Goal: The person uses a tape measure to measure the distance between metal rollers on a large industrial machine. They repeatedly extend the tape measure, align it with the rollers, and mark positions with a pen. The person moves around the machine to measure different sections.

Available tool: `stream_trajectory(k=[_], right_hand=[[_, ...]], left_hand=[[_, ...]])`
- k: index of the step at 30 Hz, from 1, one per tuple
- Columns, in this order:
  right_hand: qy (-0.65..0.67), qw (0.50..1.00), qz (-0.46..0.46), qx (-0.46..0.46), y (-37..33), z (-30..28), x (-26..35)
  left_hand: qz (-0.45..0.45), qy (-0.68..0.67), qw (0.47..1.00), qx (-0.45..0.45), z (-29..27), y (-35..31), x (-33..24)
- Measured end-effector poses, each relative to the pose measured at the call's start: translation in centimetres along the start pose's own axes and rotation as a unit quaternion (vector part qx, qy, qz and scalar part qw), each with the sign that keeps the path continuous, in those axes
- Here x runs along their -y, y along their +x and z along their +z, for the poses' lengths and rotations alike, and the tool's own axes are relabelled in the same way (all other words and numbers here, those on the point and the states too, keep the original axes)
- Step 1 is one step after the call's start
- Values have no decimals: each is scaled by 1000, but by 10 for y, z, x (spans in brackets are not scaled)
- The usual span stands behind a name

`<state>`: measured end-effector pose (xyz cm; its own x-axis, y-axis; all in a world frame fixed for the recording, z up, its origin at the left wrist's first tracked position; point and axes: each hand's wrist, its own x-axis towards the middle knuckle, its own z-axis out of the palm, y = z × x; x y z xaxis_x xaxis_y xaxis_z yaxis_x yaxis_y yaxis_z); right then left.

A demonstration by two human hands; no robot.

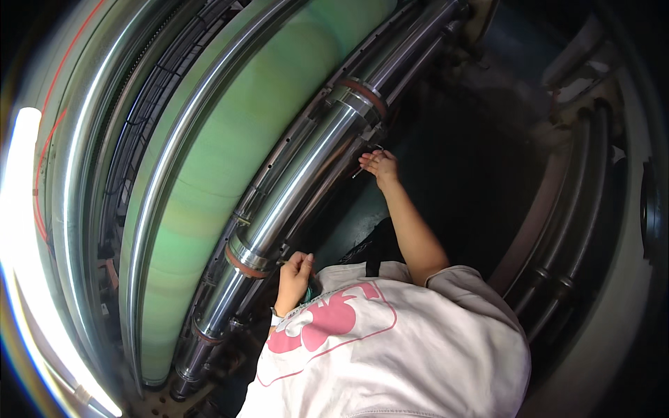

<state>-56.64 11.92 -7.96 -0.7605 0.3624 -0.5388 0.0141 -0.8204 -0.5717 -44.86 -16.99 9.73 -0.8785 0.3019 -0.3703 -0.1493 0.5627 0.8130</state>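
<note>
A long polished metal roller (300,177) runs diagonally in front of me, with reddish-brown rings (366,96) round it near both ends of its thicker part. My right hand (380,166) is beside the upper ring, below a small bracket. A thin metal rod (355,174) pokes out past its fingertips; the fingers seem closed round it, though the grip is partly hidden. Close to the lower ring (244,263), my left hand (296,274) has its fingers curled in a pinch near the roller's underside. Whatever lies in that pinch is too small to make out.
Behind the roller curves a wide green cylinder (244,125), with a chrome bar (164,164) across it. A bright tube light (28,209) glows at the far left. Dark pipes (571,223) stand at the right, past a shadowed floor.
</note>
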Motion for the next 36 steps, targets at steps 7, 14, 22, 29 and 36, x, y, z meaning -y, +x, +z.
stream_trajectory(k=[7,14,22,29,36], right_hand=[[120,990,56,-55,12,15,-2],[195,979,20,-59,22,20,-43],[125,984,-68,-104,20,28,-49],[85,991,-52,-86,16,30,-40],[194,979,50,45,50,4,-48]], left_hand=[[-26,-16,999,10,-4,-17,22],[-50,-12,998,36,-8,-20,35],[-30,46,996,71,-2,-11,39],[18,89,992,93,20,3,12],[31,80,991,98,31,-6,-25]])
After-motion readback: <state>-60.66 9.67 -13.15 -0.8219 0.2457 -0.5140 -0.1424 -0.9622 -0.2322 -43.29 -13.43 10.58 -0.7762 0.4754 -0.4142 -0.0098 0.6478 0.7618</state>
